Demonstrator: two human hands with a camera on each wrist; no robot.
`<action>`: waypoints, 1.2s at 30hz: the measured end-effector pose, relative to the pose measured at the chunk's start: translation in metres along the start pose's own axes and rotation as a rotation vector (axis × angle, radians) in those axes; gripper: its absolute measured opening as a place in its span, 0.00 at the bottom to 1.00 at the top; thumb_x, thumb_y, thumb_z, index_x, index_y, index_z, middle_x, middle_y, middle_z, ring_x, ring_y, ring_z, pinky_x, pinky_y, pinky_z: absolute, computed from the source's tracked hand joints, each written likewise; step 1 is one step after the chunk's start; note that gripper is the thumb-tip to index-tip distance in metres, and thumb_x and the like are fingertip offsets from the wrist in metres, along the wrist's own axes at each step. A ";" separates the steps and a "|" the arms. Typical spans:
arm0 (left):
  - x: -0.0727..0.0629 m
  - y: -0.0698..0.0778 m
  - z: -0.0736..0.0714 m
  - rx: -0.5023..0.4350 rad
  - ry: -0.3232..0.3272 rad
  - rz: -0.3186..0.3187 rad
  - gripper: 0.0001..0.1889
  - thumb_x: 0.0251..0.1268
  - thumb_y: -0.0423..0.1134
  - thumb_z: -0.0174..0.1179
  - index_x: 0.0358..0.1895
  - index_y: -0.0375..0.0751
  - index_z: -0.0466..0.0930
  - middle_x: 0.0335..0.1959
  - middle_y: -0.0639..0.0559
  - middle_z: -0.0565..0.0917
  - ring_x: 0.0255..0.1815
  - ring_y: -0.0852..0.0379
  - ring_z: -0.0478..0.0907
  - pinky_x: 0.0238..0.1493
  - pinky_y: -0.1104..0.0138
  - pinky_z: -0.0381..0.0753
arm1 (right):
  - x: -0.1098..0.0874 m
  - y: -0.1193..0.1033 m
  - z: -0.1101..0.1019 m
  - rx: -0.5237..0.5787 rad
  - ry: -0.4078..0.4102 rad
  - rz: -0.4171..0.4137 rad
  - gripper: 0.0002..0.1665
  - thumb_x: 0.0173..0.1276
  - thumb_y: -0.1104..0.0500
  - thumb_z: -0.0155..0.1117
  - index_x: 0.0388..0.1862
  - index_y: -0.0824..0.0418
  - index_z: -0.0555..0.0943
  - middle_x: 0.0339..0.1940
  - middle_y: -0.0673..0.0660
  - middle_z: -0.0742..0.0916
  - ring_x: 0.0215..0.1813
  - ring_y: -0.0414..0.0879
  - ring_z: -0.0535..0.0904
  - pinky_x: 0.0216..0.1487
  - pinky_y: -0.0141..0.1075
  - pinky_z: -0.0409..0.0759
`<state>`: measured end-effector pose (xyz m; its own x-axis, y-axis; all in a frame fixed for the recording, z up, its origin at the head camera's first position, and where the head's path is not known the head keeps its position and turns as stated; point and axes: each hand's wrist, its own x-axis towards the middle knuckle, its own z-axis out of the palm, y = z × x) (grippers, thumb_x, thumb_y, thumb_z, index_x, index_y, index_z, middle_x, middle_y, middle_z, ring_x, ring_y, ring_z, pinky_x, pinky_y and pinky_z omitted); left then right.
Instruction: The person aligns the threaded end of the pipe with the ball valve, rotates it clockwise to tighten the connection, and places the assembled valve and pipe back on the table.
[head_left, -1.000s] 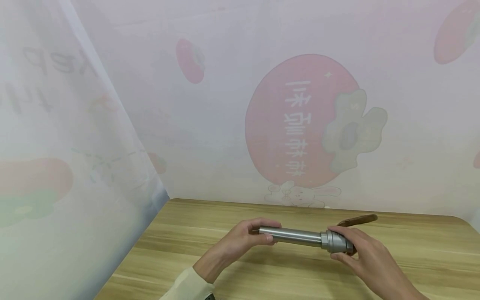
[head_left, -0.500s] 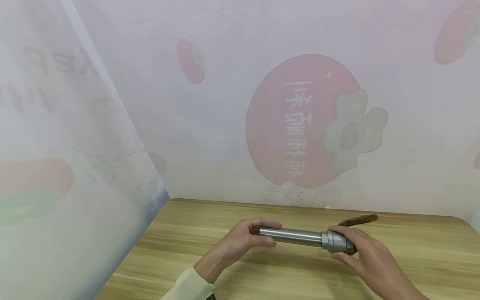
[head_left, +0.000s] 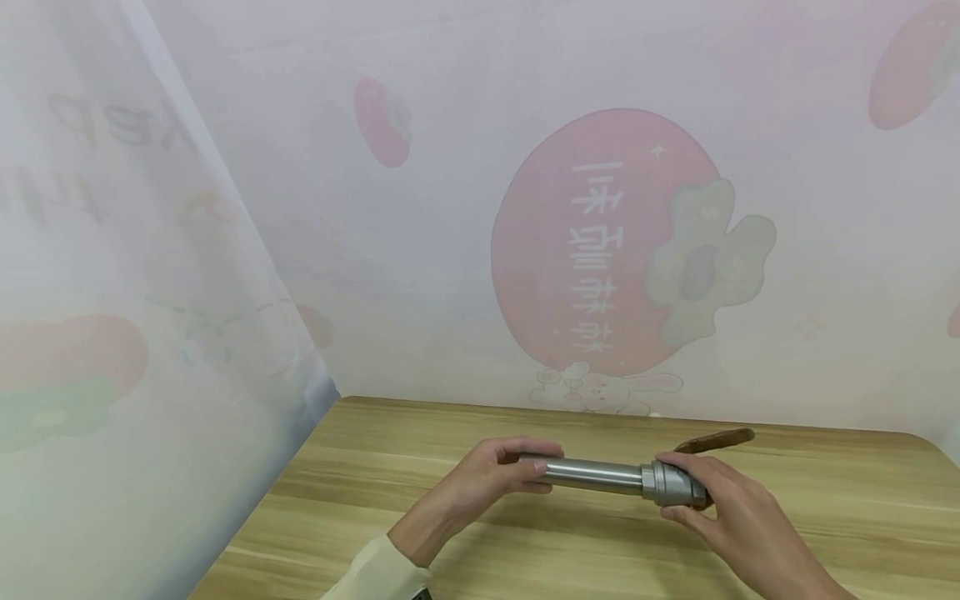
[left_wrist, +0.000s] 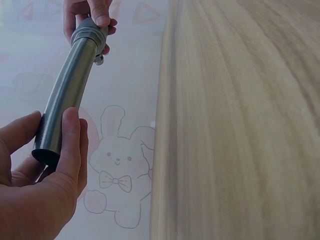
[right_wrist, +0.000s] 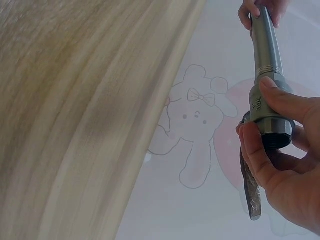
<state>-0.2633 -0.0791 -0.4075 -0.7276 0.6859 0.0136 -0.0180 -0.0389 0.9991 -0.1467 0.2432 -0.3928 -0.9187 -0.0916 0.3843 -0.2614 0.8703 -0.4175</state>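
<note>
My left hand (head_left: 480,479) holds the free end of a steel pipe (head_left: 600,475), with the thumb lying across its near side. At the pipe's other end is a metal ball valve (head_left: 666,483), gripped by my right hand (head_left: 738,508) between thumb and fingers. A brown-wrapped lever handle (head_left: 716,440) slants back and right from the valve. The right wrist view shows threads (right_wrist: 268,70) on the pipe right at the valve's mouth, and the valve's open far end (right_wrist: 277,137). In the left wrist view the pipe's hollow end (left_wrist: 46,156) sits among my left fingers. Pipe and valve are held above the table.
A wood-grain table (head_left: 360,500) lies beneath both hands. Behind it hangs a pale printed curtain (head_left: 442,275) with fruit and a rabbit, and another curtain (head_left: 187,350) runs along the left edge.
My left thumb has moved up across the pipe and now covers its end, which showed earlier. The right hand and the valve have stayed in place.
</note>
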 end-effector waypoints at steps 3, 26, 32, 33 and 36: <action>0.000 0.000 0.000 0.011 0.003 -0.005 0.19 0.82 0.34 0.63 0.69 0.34 0.83 0.66 0.41 0.83 0.60 0.51 0.87 0.65 0.60 0.88 | 0.000 0.000 0.000 -0.003 -0.001 -0.001 0.36 0.57 0.53 0.88 0.66 0.52 0.86 0.58 0.55 0.91 0.52 0.49 0.89 0.44 0.47 0.90; -0.004 0.002 -0.001 0.096 0.011 -0.017 0.20 0.75 0.36 0.70 0.67 0.40 0.85 0.62 0.47 0.86 0.57 0.54 0.84 0.65 0.63 0.81 | -0.002 -0.001 0.001 -0.019 0.015 -0.017 0.35 0.57 0.54 0.89 0.64 0.51 0.87 0.56 0.51 0.91 0.50 0.47 0.89 0.44 0.41 0.89; -0.002 0.001 -0.001 0.109 0.022 -0.012 0.21 0.73 0.34 0.71 0.67 0.41 0.86 0.63 0.48 0.86 0.58 0.54 0.82 0.62 0.64 0.80 | -0.001 0.000 0.001 -0.008 0.010 -0.021 0.35 0.57 0.54 0.89 0.64 0.52 0.86 0.56 0.52 0.91 0.51 0.48 0.89 0.44 0.44 0.89; -0.002 0.001 -0.001 0.109 0.021 -0.011 0.21 0.73 0.34 0.71 0.67 0.41 0.86 0.63 0.48 0.86 0.58 0.54 0.82 0.62 0.64 0.80 | -0.002 -0.001 0.001 -0.007 0.011 -0.021 0.35 0.57 0.54 0.89 0.64 0.52 0.86 0.56 0.52 0.92 0.51 0.48 0.89 0.44 0.45 0.90; -0.002 0.000 -0.001 0.100 0.016 -0.012 0.21 0.73 0.33 0.70 0.68 0.39 0.85 0.63 0.48 0.85 0.58 0.55 0.82 0.62 0.64 0.81 | -0.002 0.000 0.001 -0.004 0.008 -0.019 0.35 0.57 0.54 0.89 0.64 0.52 0.86 0.56 0.53 0.92 0.51 0.49 0.89 0.44 0.45 0.90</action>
<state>-0.2631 -0.0811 -0.4079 -0.7386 0.6741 0.0018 0.0411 0.0424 0.9983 -0.1453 0.2424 -0.3941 -0.9111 -0.1048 0.3987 -0.2780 0.8703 -0.4065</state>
